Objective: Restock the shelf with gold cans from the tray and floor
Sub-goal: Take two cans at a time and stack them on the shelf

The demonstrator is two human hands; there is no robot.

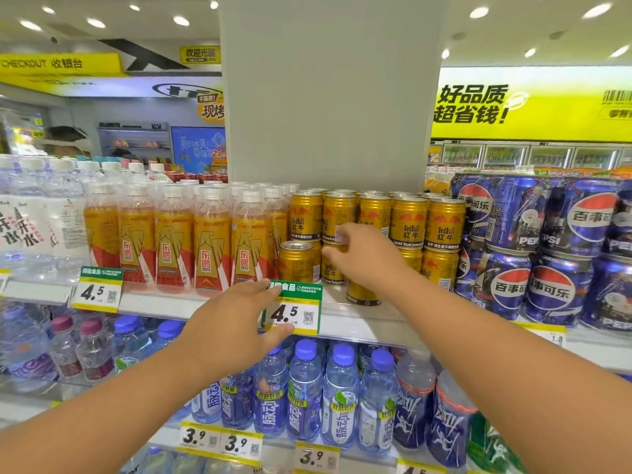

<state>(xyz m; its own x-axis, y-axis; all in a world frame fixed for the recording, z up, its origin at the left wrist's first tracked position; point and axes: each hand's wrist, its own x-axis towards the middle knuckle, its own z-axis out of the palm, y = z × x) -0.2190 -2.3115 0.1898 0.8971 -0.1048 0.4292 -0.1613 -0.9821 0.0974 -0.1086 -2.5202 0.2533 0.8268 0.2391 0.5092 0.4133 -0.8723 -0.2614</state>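
**A:** Head view — what was the right hand doing at the gold Red Bull cans?

**B:** It was reaching into the stack on the upper shelf. Its fingers were curled against a lower-row gold can, apparently seating it, and another gold can stood partly hidden under the wrist. Whether the fingers actually clasped a can I could not tell; the back of the hand hid the grip.

**A:** And the left hand?

**B:** It held nothing, palm down and fingers loosely spread, resting at the shelf lip against the green 4.5 price tag.

**A:** Where did the cans sit?

**B:** Between the orange Dongpeng bottles on the left and the blue Pepsi cans on the right, stacked two high. The top row was full across; the lower row looked unfinished. A single can stood at the near left, showing its silver lid.

**A:** How did they point?

**B:** All upright, long axis vertical, pull-tab ends up. Most of the top row faced its logo toward the aisle; the single can appeared turned away.

**A:** What would doing this step well take?

**B:** I judged it meant sliding the can level into the gap, base flat, without nudging the upper row, then turning its label toward the front. The main risk looked like a tilted can toppling the tier above.
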